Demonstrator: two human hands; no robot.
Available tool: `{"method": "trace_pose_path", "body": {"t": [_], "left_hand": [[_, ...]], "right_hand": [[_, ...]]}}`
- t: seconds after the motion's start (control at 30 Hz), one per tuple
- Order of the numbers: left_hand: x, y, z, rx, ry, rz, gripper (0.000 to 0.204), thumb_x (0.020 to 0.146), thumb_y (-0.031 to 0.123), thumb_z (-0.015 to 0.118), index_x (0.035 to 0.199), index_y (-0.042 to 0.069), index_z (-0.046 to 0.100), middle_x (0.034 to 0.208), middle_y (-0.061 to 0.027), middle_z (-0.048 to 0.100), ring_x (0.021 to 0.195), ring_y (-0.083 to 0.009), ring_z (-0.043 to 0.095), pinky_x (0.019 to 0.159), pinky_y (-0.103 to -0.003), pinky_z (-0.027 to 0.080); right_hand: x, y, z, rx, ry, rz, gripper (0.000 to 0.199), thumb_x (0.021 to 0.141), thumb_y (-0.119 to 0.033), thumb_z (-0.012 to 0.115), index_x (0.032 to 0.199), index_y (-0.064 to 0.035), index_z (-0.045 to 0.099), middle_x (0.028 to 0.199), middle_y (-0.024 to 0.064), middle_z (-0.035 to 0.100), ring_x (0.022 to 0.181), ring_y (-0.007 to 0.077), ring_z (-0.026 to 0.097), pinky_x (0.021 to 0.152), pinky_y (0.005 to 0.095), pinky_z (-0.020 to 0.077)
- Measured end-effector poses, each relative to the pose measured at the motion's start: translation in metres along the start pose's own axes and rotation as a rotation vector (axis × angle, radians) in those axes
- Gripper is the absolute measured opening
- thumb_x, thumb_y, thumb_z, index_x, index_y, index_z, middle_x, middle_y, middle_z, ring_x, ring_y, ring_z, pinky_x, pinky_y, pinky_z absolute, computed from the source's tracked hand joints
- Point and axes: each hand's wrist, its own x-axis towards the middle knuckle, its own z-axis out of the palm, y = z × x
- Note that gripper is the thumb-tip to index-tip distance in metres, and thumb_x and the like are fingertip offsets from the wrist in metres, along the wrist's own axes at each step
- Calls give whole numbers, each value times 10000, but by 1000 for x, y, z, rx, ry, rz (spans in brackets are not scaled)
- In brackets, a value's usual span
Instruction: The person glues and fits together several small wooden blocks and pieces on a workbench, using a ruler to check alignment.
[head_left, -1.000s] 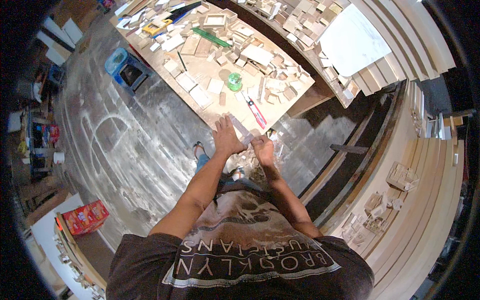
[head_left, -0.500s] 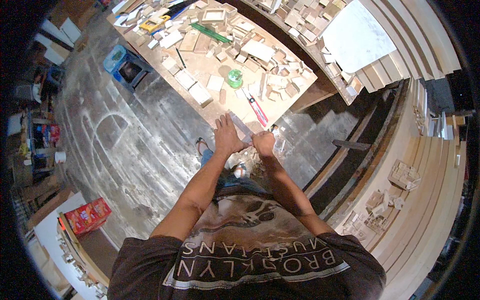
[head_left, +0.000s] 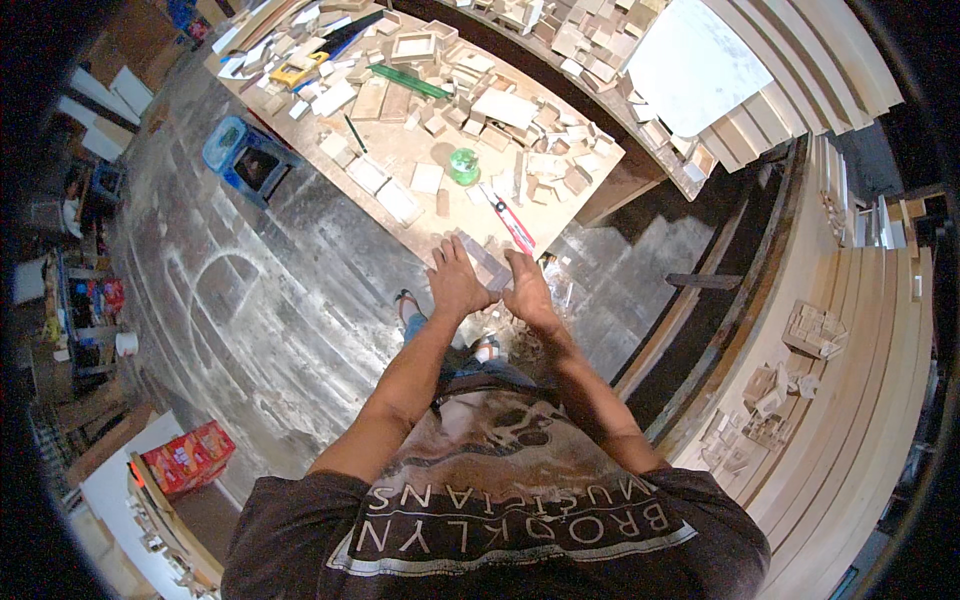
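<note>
At the near corner of the worktable, a flat greyish-brown strip lies between my hands; its material is hard to make out. My left hand presses its fingers on the strip's left side, with the thumb at the near end. Along the right side, my right hand holds the strip, index finger stretched forward and thumb near the left thumb. A red utility knife lies just beyond my right fingers. Farther in stands a green, see-through round container.
Many small wooden blocks and box frames cover the table's far part, with a green strip and a yellow-handled tool. A blue stool stands left of the table. Long boards are stacked at the right.
My right hand has loosened from a fist-like grip, its fingers now stretched forward along the strip. The left hand stays nearly in place, and the whole view has shifted slightly.
</note>
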Motion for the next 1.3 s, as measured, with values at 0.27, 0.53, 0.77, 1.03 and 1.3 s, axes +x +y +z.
{"method": "trace_pose_path", "body": {"t": [0.27,0.53,0.77,1.03,1.3], "left_hand": [[1,-5,-2,-18,-13,22,1371,548,570,911,1543,-68,216,1545,-238,347,1426,-415,349,1105,-588,394],[2,-16,25,-22,233,98,1261,539,644,838,1448,-102,382,1393,-202,435,1277,-374,422,992,-525,438],[-8,-25,30,-208,328,111,1180,541,610,858,1367,-115,430,1395,-233,444,1276,-420,433,1024,-482,428],[-10,-41,55,-360,555,290,1021,605,482,901,1251,-172,455,1423,-388,433,1331,-536,443,1111,-561,392],[-12,-43,45,-355,614,363,925,591,411,895,1156,-210,506,1397,-445,441,1300,-578,475,1094,-538,437]], "right_hand": [[51,-14,-32,-583,-264,-588,1053,690,-216,841,1566,-53,280,1641,116,296,1478,343,332,1152,536,365],[110,-14,-22,-596,-427,-931,1177,588,-443,858,1542,-29,308,1628,163,321,1494,329,331,1179,530,313],[118,-30,-35,-485,-593,-955,1201,587,-533,839,1486,74,325,1585,246,341,1491,392,307,1206,538,268],[126,-13,-32,-544,-563,-1040,1057,539,-533,864,1331,64,497,1568,254,364,1488,377,309,1198,526,257],[123,-18,-38,-526,-502,-1058,1087,590,-697,753,1322,70,511,1577,245,368,1471,376,343,1194,545,264]]}}
